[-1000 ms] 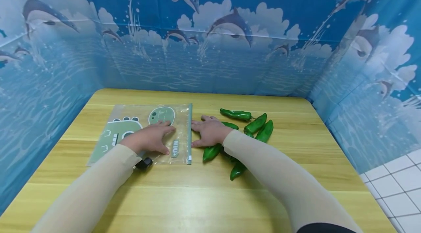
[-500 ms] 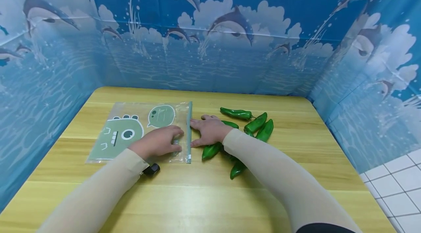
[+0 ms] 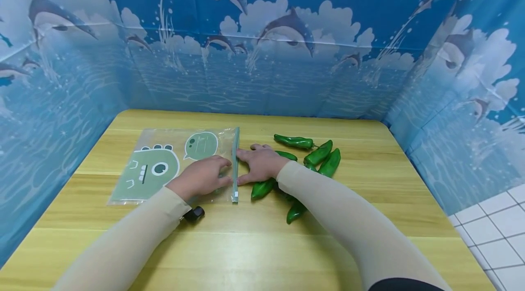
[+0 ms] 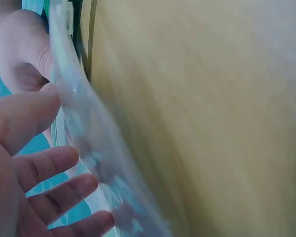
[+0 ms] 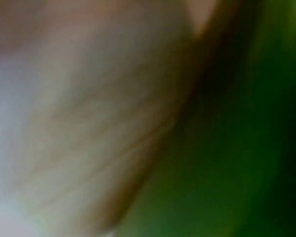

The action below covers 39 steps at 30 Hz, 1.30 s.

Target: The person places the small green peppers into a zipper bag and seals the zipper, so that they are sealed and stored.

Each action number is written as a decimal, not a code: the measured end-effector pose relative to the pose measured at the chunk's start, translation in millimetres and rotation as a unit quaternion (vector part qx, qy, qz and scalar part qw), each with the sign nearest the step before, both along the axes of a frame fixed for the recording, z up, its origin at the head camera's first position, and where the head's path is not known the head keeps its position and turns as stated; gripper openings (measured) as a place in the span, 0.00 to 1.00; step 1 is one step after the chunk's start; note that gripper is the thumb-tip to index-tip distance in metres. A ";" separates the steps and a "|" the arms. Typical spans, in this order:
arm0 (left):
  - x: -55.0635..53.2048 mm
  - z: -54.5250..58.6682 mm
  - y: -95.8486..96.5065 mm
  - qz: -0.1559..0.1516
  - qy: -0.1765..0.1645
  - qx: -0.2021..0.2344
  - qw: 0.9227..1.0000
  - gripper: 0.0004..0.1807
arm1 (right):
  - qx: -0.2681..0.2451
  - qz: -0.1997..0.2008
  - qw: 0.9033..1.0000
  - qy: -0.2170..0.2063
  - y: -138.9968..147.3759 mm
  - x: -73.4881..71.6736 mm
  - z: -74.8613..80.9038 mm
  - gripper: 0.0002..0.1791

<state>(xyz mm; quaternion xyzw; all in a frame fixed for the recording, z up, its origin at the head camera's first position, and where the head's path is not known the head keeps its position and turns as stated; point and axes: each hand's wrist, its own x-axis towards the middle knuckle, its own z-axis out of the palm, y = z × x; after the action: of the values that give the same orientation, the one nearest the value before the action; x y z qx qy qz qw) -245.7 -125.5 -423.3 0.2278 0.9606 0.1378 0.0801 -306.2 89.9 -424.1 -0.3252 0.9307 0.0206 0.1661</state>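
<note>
A clear zip bag with a green one-eyed monster print lies flat on the table, its green zip strip facing right. My left hand rests on the bag just left of that strip. In the left wrist view, the left hand's fingers are spread and touch the plastic, with the thumb near the zip edge. My right hand lies at the strip's right side, fingers extended toward it. Beneath and beside the right wrist are green peppers, partly hidden by the arm. The right wrist view is too blurred for detail.
More green peppers lie right of the right hand, and one long pepper sits behind them. A wooden table carries everything. A blue dolphin-print curtain borders its back and sides.
My left hand has slid right across the bag, from the middle of it to beside the zip strip, uncovering the monster print. The right hand has stayed almost in place.
</note>
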 end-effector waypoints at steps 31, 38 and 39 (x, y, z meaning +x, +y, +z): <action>-7.3 1.4 17.5 0.087 -0.011 0.056 0.995 0.27 | 0.004 0.008 1.000 0.006 0.1 3.2 2.9 0.57; -9.1 -0.7 20.3 0.099 -0.022 0.058 0.993 0.26 | 0.000 0.005 1.000 0.000 -0.2 5.0 5.1 0.57; -9.2 -1.0 20.3 0.100 -0.022 0.058 0.993 0.26 | -0.002 0.005 1.000 -0.001 -0.4 5.2 5.1 0.57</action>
<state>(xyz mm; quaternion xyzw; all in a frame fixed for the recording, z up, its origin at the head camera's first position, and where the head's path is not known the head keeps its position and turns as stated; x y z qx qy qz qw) -254.9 -105.2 -424.4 0.1318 0.9670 0.2053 0.0738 -301.0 89.5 -419.0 -0.3299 0.9290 0.0194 0.1665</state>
